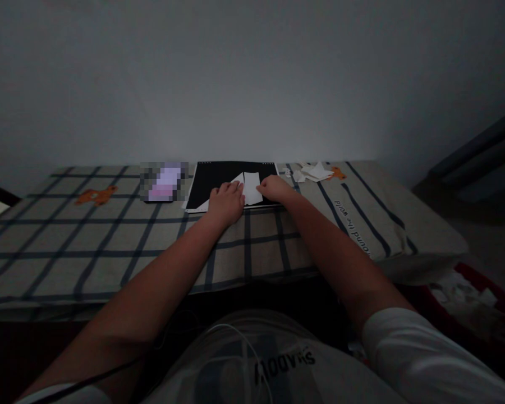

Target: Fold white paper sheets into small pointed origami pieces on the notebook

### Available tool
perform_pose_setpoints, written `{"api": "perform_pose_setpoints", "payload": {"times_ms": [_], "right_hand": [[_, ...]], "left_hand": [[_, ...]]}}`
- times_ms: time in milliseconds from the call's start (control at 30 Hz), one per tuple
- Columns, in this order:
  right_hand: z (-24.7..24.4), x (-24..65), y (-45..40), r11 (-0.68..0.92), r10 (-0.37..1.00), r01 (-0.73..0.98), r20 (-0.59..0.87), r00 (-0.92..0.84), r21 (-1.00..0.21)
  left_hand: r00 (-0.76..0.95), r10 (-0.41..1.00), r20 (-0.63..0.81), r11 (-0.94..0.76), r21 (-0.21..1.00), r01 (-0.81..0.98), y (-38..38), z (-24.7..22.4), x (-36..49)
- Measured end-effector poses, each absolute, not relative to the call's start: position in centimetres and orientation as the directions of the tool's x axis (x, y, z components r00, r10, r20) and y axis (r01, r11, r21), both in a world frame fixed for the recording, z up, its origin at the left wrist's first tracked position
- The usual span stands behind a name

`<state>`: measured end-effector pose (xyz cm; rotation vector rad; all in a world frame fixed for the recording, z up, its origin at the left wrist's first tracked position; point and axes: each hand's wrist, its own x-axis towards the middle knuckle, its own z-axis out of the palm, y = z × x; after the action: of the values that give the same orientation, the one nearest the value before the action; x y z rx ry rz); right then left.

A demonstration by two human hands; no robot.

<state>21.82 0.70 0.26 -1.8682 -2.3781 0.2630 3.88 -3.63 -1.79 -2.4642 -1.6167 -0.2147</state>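
A piece of white paper (252,188), folded, lies on a black pad (206,174) with holes along its far edge. My left hand (227,201) rests flat over the paper's left part, fingers stretched out and holding nothing. Under that hand a slanting white edge reaches toward the pad's near left corner. At the paper's right edge my right hand (276,189) is closed, its thumb and curled fingers pinching the edge. The paper's left part is partly hidden by my left hand.
A phone (165,182), blurred, lies left of the pad. Folded and crumpled white paper pieces (315,171) sit to its right. A checked cloth (151,241) covers the table against a grey wall. A red bin (467,280) with white scraps stands at lower right.
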Motion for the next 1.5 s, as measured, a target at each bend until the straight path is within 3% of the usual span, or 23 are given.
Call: {"api": "perform_pose_setpoints", "payload": {"times_ms": [1500], "right_hand": [[0.92,21.59,0.17,0.171,0.98,0.954,-0.055,-0.19,-0.248]], "left_hand": [[0.385,0.897,0.216,-0.385,-0.042,0.922,-3.84,-1.68,4.01]]}}
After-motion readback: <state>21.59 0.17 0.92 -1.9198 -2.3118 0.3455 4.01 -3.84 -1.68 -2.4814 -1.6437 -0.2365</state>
